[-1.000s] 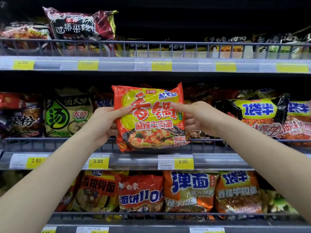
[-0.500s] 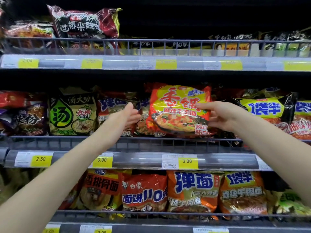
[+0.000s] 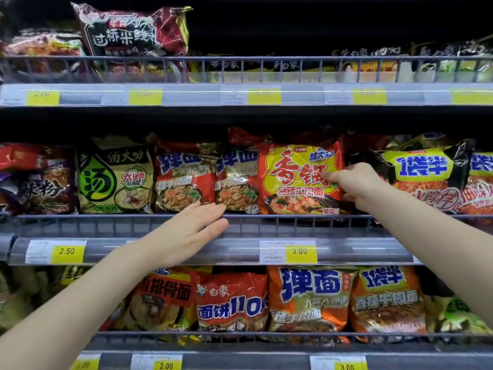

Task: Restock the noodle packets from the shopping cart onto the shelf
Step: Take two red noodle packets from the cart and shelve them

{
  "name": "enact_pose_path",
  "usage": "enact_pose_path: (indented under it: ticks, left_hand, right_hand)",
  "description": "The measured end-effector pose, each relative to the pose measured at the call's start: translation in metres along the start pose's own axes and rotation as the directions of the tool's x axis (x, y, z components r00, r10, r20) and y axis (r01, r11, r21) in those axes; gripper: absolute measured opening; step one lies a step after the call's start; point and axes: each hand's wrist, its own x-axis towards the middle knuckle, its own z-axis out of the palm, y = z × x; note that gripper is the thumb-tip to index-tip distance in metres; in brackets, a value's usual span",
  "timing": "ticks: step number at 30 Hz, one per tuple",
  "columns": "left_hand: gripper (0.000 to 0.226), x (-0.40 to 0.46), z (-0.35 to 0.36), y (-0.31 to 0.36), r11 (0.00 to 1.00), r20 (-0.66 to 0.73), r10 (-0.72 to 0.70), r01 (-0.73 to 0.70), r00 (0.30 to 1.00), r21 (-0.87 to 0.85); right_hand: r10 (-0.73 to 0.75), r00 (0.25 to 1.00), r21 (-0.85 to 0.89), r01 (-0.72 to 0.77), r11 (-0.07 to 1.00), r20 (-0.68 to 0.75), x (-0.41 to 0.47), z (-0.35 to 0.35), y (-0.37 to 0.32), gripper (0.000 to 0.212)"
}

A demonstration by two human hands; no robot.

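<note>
The right hand (image 3: pixel 354 186) touches, maybe pinches, the red noodle packet (image 3: pixel 298 177) standing on the shelf (image 3: pixel 346 227), while the flat left hand (image 3: pixel 186 231) holds nothing.

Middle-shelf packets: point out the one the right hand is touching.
The red packet with the yellow panel. The right hand pinches its right edge; the left hand hovers open by the shelf rail. The neighbouring packets go untouched.
</note>
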Motion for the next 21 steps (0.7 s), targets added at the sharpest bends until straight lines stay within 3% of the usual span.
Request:
enact_pose_path:
  ticks: [3,6,8,10,12,14,21]
  left_hand:
    - [0.121,0.000,0.001,-0.001,1.000,-0.012,0.013,-0.013,1.000,0.009]
    - [0.121,0.002,0.003,-0.004,1.000,-0.029,0.020,-0.020,0.999,0.013]
    - [0.120,0.001,0.003,-0.005,0.999,-0.046,0.034,-0.033,0.998,0.022]
    - [0.114,0.000,0.003,-0.001,0.999,-0.063,0.050,-0.049,0.997,0.020]
    - [0.094,-0.001,0.003,0.004,0.999,-0.068,0.047,-0.046,0.997,0.010]
    - [0.088,-0.002,0.001,0.007,0.998,-0.073,0.059,-0.060,0.996,0.000]
    - [0.110,-0.002,0.003,0.000,0.999,-0.069,0.044,-0.044,0.997,0.006]
  right_hand:
    - [0.000,0.999,-0.047,-0.002,0.999,-0.041,0.001,0.004,0.002,0.030]
    - [-0.033,0.997,-0.141,0.023,0.990,-0.073,0.000,0.008,0.003,0.035]
    - [-0.058,0.995,-0.215,0.039,0.976,-0.084,-0.001,0.009,0.003,0.026]
    - [-0.084,0.993,-0.313,0.052,0.948,-0.088,-0.002,0.009,0.003,0.013]
    - [-0.102,0.991,-0.413,0.056,0.909,-0.090,0.002,0.009,0.003,0.032]
    - [-0.135,0.987,-0.504,0.075,0.861,-0.084,0.003,0.008,0.003,0.036]
    - [-0.333,0.939,-0.711,0.174,0.681,-0.090,0.001,0.004,0.008,0.033]
